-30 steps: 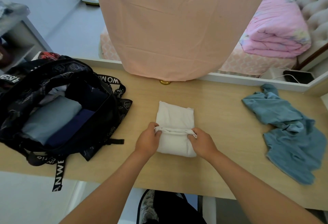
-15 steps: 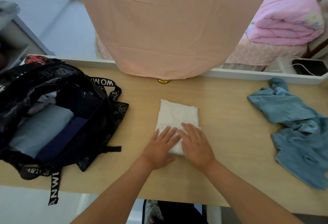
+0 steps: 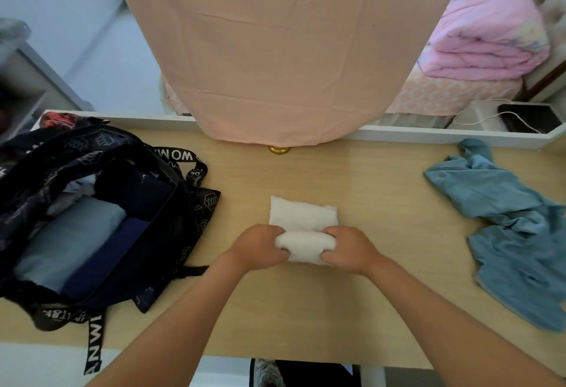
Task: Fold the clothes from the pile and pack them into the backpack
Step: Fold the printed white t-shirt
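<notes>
— Where is the white garment (image 3: 303, 216)?

— In the middle of the wooden table (image 3: 337, 310), folded into a small rectangle. Its near edge is rolled up into a thick lip, and its far half lies flat on the wood.

— And the hands?

— The left hand (image 3: 260, 247) grips the left end of that roll and the right hand (image 3: 347, 249) grips the right end. Both have their fingers curled round the cloth, thumbs under the near side.

— What kind of garment is it?

— I can't tell; folded that small, it may be a shirt or a towel.

— The backpack?

— The black backpack (image 3: 190, 218) lies open on the left of the table, well apart from the hands, its lettered straps trailing over the near edge. Inside it a folded grey-blue piece (image 3: 70, 233) lies beside a folded navy piece (image 3: 107, 258), touching along their long sides.

— Anything else for folding?

— A crumpled blue shirt (image 3: 514, 233) lies on the right side of the table, unfolded, apart from the white one.

— Behind the table?

— A peach cloth (image 3: 275, 49) hangs down to the far edge, with a small brass knob (image 3: 279, 150) just below its hem. A folded pink quilt (image 3: 484, 25) rests on a bed at the upper right.
</notes>
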Tool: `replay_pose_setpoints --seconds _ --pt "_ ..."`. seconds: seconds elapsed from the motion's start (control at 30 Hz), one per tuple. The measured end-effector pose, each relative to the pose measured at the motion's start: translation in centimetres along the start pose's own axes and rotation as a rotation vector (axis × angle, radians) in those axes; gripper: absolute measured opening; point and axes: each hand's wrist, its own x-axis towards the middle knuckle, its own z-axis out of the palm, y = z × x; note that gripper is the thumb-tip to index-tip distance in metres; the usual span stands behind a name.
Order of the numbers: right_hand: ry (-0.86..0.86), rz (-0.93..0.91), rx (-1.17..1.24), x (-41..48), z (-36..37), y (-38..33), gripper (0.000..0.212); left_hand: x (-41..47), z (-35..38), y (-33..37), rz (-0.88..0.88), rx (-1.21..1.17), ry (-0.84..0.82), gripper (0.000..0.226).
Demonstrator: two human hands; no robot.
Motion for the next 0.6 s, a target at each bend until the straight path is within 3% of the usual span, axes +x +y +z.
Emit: replay_pose_setpoints --seconds 0.1,0.17,0.23,0.3,0.37,0.47,0.53,0.6 --pt "-0.111 0.085 0.212 0.9 -1.8 0.1 0.042 0.0 -1.8 -0.3 -0.14 -0.27 -0.012 0.014" --pt "-0.004 0.148 0.294 1.3 -1.9 0.2 0.027 0.2 -1.8 -0.5 -0.227 -0.342 0.084 0.012" --pt "0.128 0.199 0.309 2.0 -1.5 0.2 0.024 0.5 -1.3 -0.1 -0.317 -0.373 0.246 0.024" --pt "0.207 0.225 0.248 2.6 -1.1 -0.1 0.031 0.8 -0.3 0.4 -0.266 -0.223 0.488 0.037" --pt "0.191 0.279 0.155 3.2 -0.7 -0.4 0.035 1.2 0.9 1.4 -0.053 0.056 0.581 0.04" --pt "0.232 0.218 -0.209 3.4 0.0 -0.9 0.038 2.3 3.1 2.5 0.169 0.294 0.321 0.054" --pt "0.264 0.016 -0.366 3.4 0.3 -1.1 0.046 2.9 4.1 2.1 0.109 0.275 0.163 0.067" --pt "0.176 -0.136 -0.402 3.2 1.0 -0.9 0.055 3.4 4.4 1.2 0.058 0.213 0.088 0.074"
